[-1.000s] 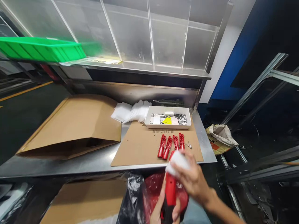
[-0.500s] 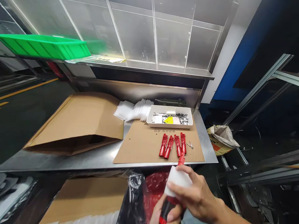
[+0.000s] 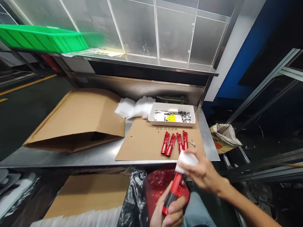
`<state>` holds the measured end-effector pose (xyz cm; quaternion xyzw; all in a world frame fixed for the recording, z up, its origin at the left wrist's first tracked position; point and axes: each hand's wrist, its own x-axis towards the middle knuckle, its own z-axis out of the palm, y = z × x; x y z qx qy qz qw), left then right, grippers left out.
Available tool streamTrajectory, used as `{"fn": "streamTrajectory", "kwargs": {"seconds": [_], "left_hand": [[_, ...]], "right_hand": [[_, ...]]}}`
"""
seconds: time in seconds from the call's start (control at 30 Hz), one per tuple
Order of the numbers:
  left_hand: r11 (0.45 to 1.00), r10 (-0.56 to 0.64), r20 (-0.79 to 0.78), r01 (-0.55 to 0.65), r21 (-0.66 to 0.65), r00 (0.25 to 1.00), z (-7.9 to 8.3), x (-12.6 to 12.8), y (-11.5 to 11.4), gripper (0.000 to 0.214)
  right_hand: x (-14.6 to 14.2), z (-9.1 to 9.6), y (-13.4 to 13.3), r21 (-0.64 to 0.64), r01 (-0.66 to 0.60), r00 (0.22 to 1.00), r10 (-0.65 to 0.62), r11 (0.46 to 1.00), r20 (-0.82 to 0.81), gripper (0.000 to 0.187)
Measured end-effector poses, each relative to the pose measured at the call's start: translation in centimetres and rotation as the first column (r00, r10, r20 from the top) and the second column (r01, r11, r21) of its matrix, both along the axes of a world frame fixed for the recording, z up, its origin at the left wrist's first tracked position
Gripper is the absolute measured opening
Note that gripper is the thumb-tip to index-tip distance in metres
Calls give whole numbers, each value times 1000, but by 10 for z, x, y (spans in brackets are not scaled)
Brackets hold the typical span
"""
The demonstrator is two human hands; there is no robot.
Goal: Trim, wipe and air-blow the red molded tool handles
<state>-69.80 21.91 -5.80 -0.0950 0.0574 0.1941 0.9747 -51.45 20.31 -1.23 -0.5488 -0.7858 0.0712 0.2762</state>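
My left hand grips the lower end of a red plastic part, which points up and to the right. My right hand pinches a white cloth pad against the part's upper tip. Both hands hover in front of the steel table's near edge. On a brown cardboard sheet on the table lie several more red parts side by side, with a few small metal pins beside them.
A white tray holds small dark screws and a yellow tag. White sheets are piled to its left. A large folded cardboard covers the table's left. A red bag and black plastic sit below. Green bin on the shelf.
My right hand with the white pad slid down the red part, then back up to its tip. The left hand tilted the part to the right.
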Motion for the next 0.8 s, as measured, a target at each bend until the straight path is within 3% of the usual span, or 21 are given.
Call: {"fn": "streamTrajectory", "kwargs": {"seconds": [0.1, 0.27, 0.4, 0.53, 0.7, 0.8], "left_hand": [[1000, 10, -29, -10, -7, 1000, 0, 0, -1, 25], [999, 12, -63, -9, 49, 998, -1, 1, -2, 18], [1000, -3, -67, 5, 27, 998, -1, 1, -2, 19], [1000, 1, -77, -1, 5, 997, 0, 0, -3, 25], [999, -28, -80, 26, -33, 996, -1, 3, 0, 24], [1000, -28, -87, 28, -4, 996, -2, 5, 2, 25]], "right_hand": [[-4, 5, -1, -52, -89, 996, 90, 995, 14, 36], [-2, 8, 2, -63, -7, 1000, 8, 998, 23, 34], [3, 8, 2, -122, -132, 989, 139, 984, 55, 34], [7, 6, 2, -83, -35, 997, 40, 996, 59, 33], [4, 8, 2, -120, -126, 988, 135, 985, 72, 35], [4, 11, 5, -98, -19, 997, 27, 995, 74, 34]]}}
